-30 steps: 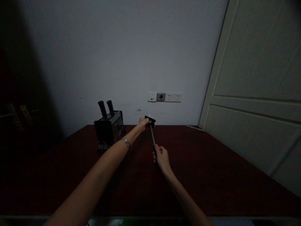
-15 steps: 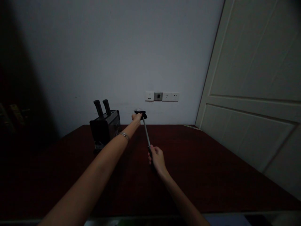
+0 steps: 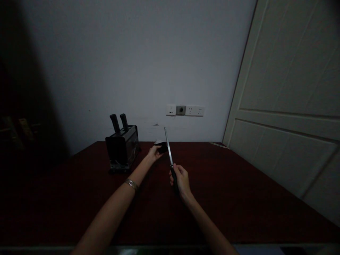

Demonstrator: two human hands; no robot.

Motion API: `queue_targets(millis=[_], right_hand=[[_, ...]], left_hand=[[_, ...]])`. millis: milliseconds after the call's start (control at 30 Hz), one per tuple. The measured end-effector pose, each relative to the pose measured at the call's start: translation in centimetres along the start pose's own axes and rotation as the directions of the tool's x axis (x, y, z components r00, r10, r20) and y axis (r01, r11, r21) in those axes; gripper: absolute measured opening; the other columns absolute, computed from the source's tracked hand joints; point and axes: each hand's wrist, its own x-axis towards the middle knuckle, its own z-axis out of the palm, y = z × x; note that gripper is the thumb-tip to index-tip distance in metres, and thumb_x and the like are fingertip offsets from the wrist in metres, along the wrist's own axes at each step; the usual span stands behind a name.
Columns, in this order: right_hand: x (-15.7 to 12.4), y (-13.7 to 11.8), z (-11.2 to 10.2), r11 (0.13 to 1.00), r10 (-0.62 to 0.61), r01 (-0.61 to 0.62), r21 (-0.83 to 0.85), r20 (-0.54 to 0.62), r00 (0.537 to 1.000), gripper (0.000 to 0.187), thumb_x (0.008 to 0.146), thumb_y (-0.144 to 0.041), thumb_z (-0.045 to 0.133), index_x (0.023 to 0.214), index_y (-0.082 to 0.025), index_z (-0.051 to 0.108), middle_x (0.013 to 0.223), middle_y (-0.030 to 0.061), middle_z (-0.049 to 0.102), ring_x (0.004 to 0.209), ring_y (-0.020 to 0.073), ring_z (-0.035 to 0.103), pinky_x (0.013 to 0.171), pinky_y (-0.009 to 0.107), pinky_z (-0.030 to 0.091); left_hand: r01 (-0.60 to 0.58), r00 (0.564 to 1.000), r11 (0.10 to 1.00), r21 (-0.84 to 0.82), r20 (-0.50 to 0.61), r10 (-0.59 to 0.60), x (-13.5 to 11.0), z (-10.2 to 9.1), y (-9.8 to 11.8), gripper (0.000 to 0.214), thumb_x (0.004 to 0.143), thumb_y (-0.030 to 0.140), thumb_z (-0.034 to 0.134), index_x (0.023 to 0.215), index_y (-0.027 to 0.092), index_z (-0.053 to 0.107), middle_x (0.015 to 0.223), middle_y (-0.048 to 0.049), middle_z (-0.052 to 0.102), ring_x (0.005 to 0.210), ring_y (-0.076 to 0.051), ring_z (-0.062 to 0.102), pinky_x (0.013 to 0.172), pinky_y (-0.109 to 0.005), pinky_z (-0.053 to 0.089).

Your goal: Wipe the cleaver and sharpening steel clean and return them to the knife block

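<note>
My right hand [image 3: 183,179] is wrapped round the black handle of a honing steel [image 3: 169,152], over the middle of the table. The grey rod points up and away from me, its tip standing free. Just left of the rod, my left hand [image 3: 154,153] pinches a black cloth [image 3: 161,147] with a whitish patch behind it. Whether the cloth touches the rod I cannot tell.
At the left stands a knife block [image 3: 122,148] with two black handles sticking out of its top. The dark red table [image 3: 225,184] meets a wall with sockets [image 3: 194,111] at the back. A pale panelled door [image 3: 278,106] bounds the right side.
My left hand has drawn the black cloth back toward me and off the rod's far end, so the tip now shows. My right hand keeps its hold on the honing steel.
</note>
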Motion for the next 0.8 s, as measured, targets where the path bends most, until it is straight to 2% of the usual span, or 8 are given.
queue_targets(millis=[133,367,500,667,800], right_hand=[[0.1,0.1,0.0,1.000,0.005,-0.005,0.002,0.011,1.000,0.042,0.065,-0.057,0.062,0.064,-0.018,0.046,0.052,-0.0059,0.050,0.034,0.0040,0.037,0.028,0.016,0.031],[0.5,0.7,-0.4,0.999,0.003,-0.004,-0.037,-0.021,1.000,0.042,0.065,-0.057,0.062,0.064,-0.017,0.048,0.050,-0.0054,0.049,0.034,0.0049,0.038,0.029,0.017,0.031],[0.9,0.9,-0.3,0.997,-0.022,0.020,-0.069,-0.037,0.999,0.039,0.063,-0.053,0.065,0.068,-0.016,0.054,0.054,-0.0024,0.055,0.039,0.0065,0.043,0.035,0.019,0.037],[2.0,1.2,-0.2,0.999,-0.038,0.038,0.004,0.033,0.999,0.040,0.053,-0.038,0.076,0.081,-0.016,0.059,0.075,0.0025,0.064,0.057,0.0104,0.054,0.056,0.025,0.049],[3.7,1.5,-0.6,0.998,-0.016,0.012,0.062,0.061,0.998,0.044,0.051,-0.033,0.078,0.087,-0.019,0.057,0.084,0.0021,0.064,0.065,0.0129,0.058,0.063,0.031,0.052]], left_hand=[[0.086,0.994,0.996,0.037,-0.073,-0.083,-1.9,-1.6,-1.4,0.019,0.072,0.005,0.054,0.089,0.013,0.055,0.063,-0.0022,0.060,0.049,-0.013,0.058,0.053,-0.025,0.048],[0.169,0.982,0.985,0.044,-0.097,-0.164,-3.8,-2.7,-2.8,0.013,0.072,0.008,0.054,0.083,0.014,0.055,0.062,-0.0019,0.060,0.048,-0.013,0.057,0.053,-0.024,0.047],[0.136,0.988,0.990,0.031,-0.078,-0.134,-4.2,-2.9,-2.7,0.013,0.070,0.008,0.055,0.081,0.014,0.056,0.064,-0.0022,0.061,0.051,-0.013,0.058,0.056,-0.025,0.047],[0.056,0.996,0.998,-0.003,-0.067,-0.056,-4.2,-3.0,-1.5,0.014,0.069,0.008,0.056,0.081,0.015,0.057,0.065,-0.0022,0.062,0.055,-0.013,0.059,0.058,-0.024,0.047],[-0.012,0.997,1.000,-0.018,-0.081,0.010,-4.1,-3.3,-0.7,0.012,0.071,0.009,0.054,0.080,0.015,0.057,0.065,-0.0019,0.061,0.055,-0.012,0.059,0.058,-0.024,0.047]])
